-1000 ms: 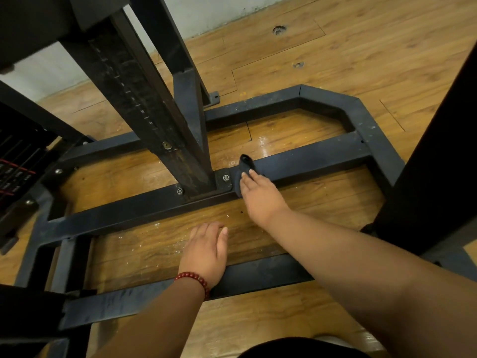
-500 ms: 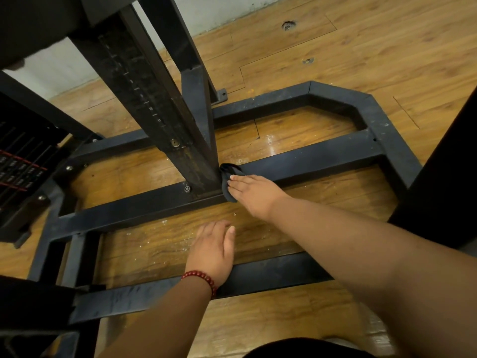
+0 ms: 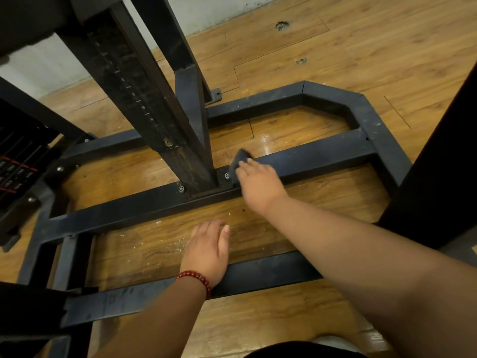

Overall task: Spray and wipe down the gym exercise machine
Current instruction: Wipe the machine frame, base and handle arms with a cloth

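Your left hand [image 3: 207,250]: flat, fingers straight, holds nothing, braced on brown wooden plank floor [image 3: 144,251] just past near black steel base bar [image 3: 258,277]. White grit [image 3: 158,223] there: palm could skid if you lean.
Your right hand [image 3: 259,184]: fingers spread nearly flat, presses small dark cloth [image 3: 238,160] onto middle black steel crossbar [image 3: 322,153], just beside rusty black upright post [image 3: 191,161].
Bolt head [image 3: 227,175] may snag cloth; knuckles may hit post; corner likely missed.

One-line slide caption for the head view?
Right hand presses a dark cloth onto the base crossbar beside the upright; left hand rests on the floor.
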`<state>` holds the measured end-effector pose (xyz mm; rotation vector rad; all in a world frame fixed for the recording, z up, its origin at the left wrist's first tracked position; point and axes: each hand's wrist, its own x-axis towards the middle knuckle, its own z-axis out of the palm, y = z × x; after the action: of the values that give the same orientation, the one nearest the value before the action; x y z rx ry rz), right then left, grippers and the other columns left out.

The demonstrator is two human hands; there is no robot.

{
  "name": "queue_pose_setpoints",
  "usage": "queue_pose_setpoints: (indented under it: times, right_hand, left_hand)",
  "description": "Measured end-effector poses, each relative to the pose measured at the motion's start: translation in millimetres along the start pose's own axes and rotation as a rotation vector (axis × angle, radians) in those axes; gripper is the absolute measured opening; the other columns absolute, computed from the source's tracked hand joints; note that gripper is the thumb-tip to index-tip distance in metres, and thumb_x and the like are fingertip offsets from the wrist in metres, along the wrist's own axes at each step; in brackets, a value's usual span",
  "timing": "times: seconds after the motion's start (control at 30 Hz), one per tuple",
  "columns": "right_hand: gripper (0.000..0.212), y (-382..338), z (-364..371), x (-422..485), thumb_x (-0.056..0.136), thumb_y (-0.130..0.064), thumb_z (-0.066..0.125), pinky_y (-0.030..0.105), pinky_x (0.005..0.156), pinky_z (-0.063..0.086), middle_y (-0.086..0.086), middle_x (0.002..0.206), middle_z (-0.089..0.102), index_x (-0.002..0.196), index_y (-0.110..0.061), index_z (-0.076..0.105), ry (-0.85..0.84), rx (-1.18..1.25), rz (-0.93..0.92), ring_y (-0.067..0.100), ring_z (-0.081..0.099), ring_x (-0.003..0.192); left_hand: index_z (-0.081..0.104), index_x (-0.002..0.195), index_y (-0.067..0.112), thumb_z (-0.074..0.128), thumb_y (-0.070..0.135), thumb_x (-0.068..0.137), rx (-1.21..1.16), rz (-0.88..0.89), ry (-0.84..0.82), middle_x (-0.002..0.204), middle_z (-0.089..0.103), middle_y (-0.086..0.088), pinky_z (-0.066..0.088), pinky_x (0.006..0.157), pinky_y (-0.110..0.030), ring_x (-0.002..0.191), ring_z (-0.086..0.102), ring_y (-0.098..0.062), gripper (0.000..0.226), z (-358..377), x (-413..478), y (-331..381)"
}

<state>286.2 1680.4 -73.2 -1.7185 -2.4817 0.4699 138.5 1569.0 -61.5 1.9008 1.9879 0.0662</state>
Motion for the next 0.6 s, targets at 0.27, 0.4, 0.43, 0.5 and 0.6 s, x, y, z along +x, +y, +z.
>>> queue_pose_setpoints:
  times: [0.27,0.4,0.43,0.5,0.6]
  right_hand:
    - [0.067,31,15,-7,0.100,-0.008,0.032,0.040,0.121,0.001,0.008,0.164,-0.009,0.155,-0.012,-0.005,-0.112,-0.282,-0.098,0.025,-0.007,0.151]
    - [0.057,42,3,-11,0.103,-0.019,0.021,0.041,0.122,-0.003,0.011,0.164,-0.003,0.155,-0.006,0.002,-0.111,-0.178,0.259,0.028,-0.006,0.151]
    - [0.057,44,0,-10,0.103,-0.019,0.022,0.041,0.122,-0.002,0.014,0.164,-0.003,0.155,-0.004,0.003,-0.101,-0.140,0.335,0.030,-0.005,0.151]
    - [0.057,45,-4,-11,0.102,-0.017,0.022,0.042,0.122,0.000,0.019,0.162,-0.004,0.154,0.000,0.003,-0.087,-0.135,0.370,0.033,-0.004,0.150]
    - [0.057,39,3,-16,0.103,-0.018,0.021,0.042,0.121,0.001,0.018,0.162,-0.010,0.155,-0.004,0.001,-0.096,-0.182,0.179,0.033,-0.006,0.150]
  left_hand:
    - [0.051,0.135,0.016,0.025,0.037,0.103,0.008,-0.012,-0.024,0.133,0.053,-0.001,0.031,0.108,-0.030,0.128,0.040,-0.016,0.046,0,1,-2]
    - [0.049,0.136,0.016,0.023,0.039,0.102,0.009,-0.001,-0.036,0.135,0.052,0.000,0.030,0.111,-0.031,0.130,0.039,-0.015,0.049,-1,1,-1]
    - [0.049,0.137,0.017,0.023,0.040,0.102,0.013,0.002,-0.036,0.135,0.052,0.000,0.030,0.111,-0.031,0.130,0.039,-0.015,0.049,0,1,-1]
    - [0.049,0.136,0.017,0.022,0.041,0.102,0.015,0.007,-0.030,0.135,0.052,0.000,0.030,0.110,-0.030,0.130,0.040,-0.015,0.050,1,2,-3]
    - [0.052,0.134,0.016,0.016,0.046,0.101,0.005,0.032,-0.009,0.132,0.054,-0.001,0.031,0.108,-0.030,0.127,0.042,-0.016,0.057,2,1,-1]
